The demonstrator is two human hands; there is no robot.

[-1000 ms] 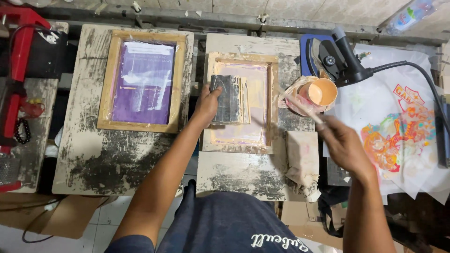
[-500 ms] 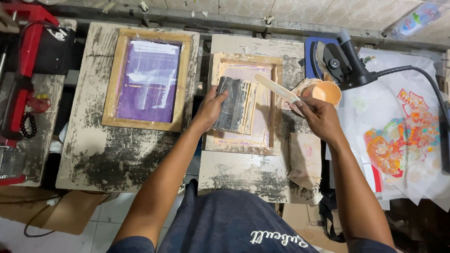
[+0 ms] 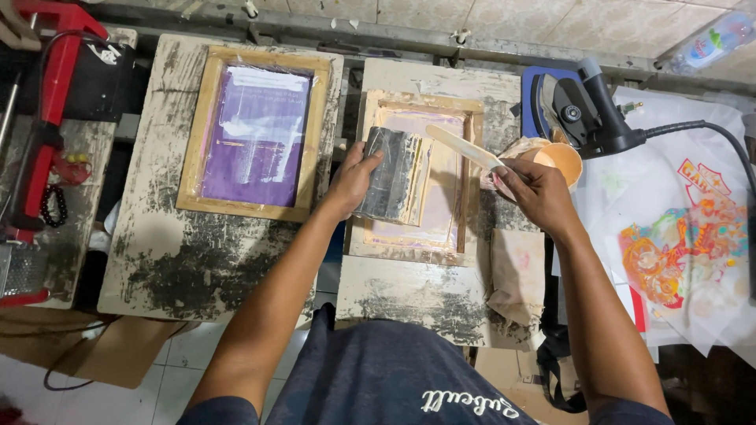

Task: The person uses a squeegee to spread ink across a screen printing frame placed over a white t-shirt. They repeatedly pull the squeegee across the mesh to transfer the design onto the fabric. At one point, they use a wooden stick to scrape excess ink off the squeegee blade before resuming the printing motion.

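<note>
- Nearest the camera, the person's dark shirt (image 3: 378, 378), and both forearms reach up over the bench (image 3: 409, 295).
- Left hand (image 3: 353, 179) is wrapped around the left edge of the squeegee (image 3: 391, 175), fingers closed on it.
- The squeegee lies over the frame (image 3: 417, 179), tilted a touch, covering the left part of the pale pink mesh.
- Right hand (image 3: 537, 189) is closed on the handle end of a spatula (image 3: 465, 147); its pale blade angles up-left over the frame's upper right part.
- Just beside the right hand sits a cup (image 3: 561, 161) of orange ink, at the frame's right edge.
- To the left, on a second worn board, a purple screen (image 3: 256, 134) in a wooden frame, well apart from both hands.
- Right side: a printed sheet (image 3: 677, 252) with a colourful design.
- Farther back, a black lamp (image 3: 587, 118) with its cable, and a red press (image 3: 47, 94) far left.
</note>
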